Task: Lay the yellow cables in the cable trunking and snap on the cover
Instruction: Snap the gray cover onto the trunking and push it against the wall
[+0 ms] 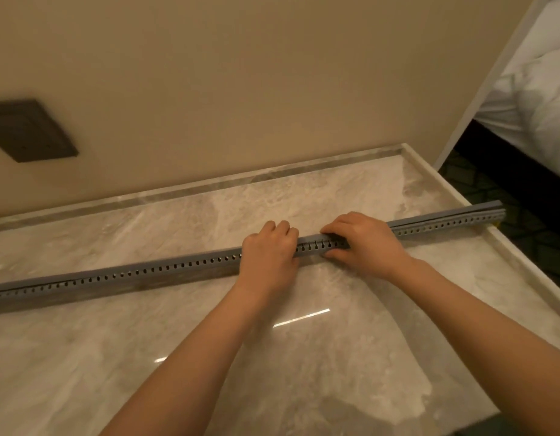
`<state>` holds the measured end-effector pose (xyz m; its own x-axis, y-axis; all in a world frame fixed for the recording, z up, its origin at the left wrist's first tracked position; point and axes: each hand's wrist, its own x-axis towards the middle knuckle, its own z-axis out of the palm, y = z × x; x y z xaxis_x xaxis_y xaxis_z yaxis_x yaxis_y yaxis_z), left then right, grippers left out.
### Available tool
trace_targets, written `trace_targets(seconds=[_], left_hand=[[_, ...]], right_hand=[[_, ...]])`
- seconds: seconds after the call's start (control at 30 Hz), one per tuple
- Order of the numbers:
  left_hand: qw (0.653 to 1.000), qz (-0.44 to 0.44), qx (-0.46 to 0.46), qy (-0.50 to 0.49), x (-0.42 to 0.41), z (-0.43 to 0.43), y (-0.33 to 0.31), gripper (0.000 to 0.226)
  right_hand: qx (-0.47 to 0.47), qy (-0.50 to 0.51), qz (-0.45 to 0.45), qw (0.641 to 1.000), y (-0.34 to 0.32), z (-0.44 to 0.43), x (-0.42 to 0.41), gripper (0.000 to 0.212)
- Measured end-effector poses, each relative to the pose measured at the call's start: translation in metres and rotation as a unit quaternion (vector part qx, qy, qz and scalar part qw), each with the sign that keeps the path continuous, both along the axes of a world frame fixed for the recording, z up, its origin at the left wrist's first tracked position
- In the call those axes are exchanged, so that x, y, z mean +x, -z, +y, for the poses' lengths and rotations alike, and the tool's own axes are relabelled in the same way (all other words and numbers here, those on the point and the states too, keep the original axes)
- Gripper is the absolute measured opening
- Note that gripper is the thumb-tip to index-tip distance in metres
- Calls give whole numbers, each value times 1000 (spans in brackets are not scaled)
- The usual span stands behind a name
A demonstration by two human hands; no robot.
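A marble countertop (304, 357), dark wall plate (28, 130), white bedding (537, 89).

**Matt plastic, polished stone**

The trunking (146, 275) looks like grey plastic, matt and smooth. The counter (209, 357) is pale veined stone, polished glossy enough to throw back streaks of light. The wall (241, 89) is matt beige, and its plate (27, 130) is dark and dull. The bedding (540, 99) is white creased cloth.

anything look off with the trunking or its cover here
Yes: the grey trunking lies slanted across the marble counter, its right end overhanging the edge. There the cover sits slightly raised, a dark gap beneath it, so it looks unsnapped. The left hand and right hand grip the middle.
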<state>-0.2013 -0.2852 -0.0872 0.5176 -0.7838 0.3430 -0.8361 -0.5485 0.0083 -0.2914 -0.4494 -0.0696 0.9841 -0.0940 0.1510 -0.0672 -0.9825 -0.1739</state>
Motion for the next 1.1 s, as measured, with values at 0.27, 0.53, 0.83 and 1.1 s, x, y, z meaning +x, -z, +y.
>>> trace_targets(seconds=[0.27, 0.53, 0.83, 1.1], left_hand=[[999, -27, -11, -34, -9, -15, -1, 21], [994, -94, 60, -2, -8, -18, -7, 19], [989, -107, 94, 28, 3, -22, -14, 24], [992, -77, 86, 42, 8, -23, -19, 25]], right_hand=[[-91, -90, 72, 989, -19, -12, 22, 23], [-142, -118, 63, 981, -17, -10, 29, 24], [-203, -167, 67, 963, -17, -8, 30, 15], [-159, -149, 32, 975, -16, -16, 24, 20]])
